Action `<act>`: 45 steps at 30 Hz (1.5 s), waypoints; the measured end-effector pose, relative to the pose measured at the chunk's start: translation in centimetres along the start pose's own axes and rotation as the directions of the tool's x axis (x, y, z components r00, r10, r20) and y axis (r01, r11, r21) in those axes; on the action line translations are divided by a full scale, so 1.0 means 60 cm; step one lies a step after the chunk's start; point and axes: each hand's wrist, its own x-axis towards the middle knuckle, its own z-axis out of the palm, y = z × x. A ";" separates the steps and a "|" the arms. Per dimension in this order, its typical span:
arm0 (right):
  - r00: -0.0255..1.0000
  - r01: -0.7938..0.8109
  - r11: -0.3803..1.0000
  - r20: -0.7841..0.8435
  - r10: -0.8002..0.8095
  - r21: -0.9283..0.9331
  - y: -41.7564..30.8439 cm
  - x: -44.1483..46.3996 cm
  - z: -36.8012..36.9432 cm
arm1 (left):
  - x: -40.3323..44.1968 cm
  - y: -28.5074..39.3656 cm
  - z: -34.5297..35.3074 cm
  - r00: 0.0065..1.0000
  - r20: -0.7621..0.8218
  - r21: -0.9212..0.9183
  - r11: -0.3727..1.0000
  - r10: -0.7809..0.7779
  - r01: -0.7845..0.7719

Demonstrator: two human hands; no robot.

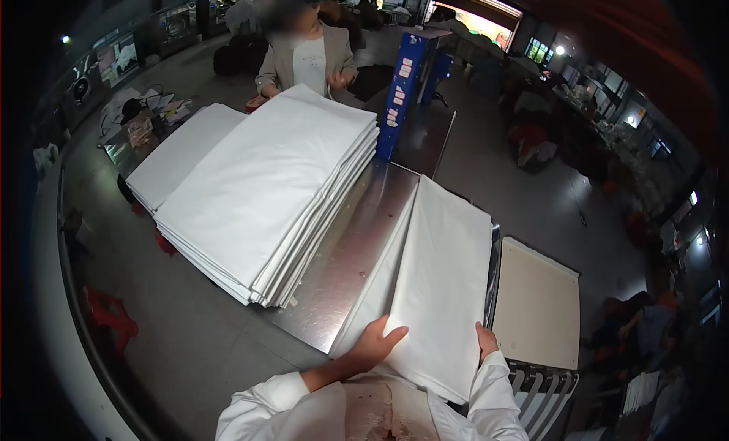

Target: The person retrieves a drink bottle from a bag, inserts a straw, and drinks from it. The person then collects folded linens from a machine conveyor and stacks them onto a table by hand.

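Note:
A folded white sheet [448, 266] lies over the near end of the metal table, with a fold opening along its left side. My left hand [377, 344] grips its left edge, thumb on top and fingers hidden underneath. At the opposite edge, my right hand [487, 341] holds the cloth, its thumb showing along the side. Another white layer [373, 281] rests under and to the left of this sheet. Further left stands a tall stack of folded white sheets [266, 190], apart from both hands.
Bare metal of the table [345, 247] shows between stack and sheet. Behind it rises a blue post [399, 99] with stickers. A beige padded board [535, 304] sits at the right. A person [307, 57] stands beyond the stack. A red stool [110, 319] is on the floor at left.

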 end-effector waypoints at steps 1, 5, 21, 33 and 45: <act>0.998 -0.025 0.999 0.056 0.023 0.033 -0.015 -0.003 0.009 | -0.007 -0.009 -0.007 0.997 0.005 -0.084 0.994 0.073 -0.073; 0.995 -0.053 0.994 0.089 0.044 0.098 -0.017 0.035 0.049 | -0.048 -0.072 -0.059 0.999 0.016 -0.210 0.976 -0.052 0.054; 0.915 0.141 0.944 -0.325 -0.240 -0.299 0.041 0.083 0.092 | -0.073 -0.173 -0.070 0.959 -0.226 -0.047 0.985 -0.170 0.164; 0.917 0.180 0.914 -0.274 -0.290 -0.363 -0.028 0.230 0.066 | -0.071 -0.153 -0.061 0.964 -0.189 0.096 0.974 -0.186 0.206; 0.698 0.701 0.630 0.140 -0.702 -0.333 -0.374 0.136 0.153 | -0.032 0.002 -0.116 0.997 0.041 0.335 0.941 -0.062 0.045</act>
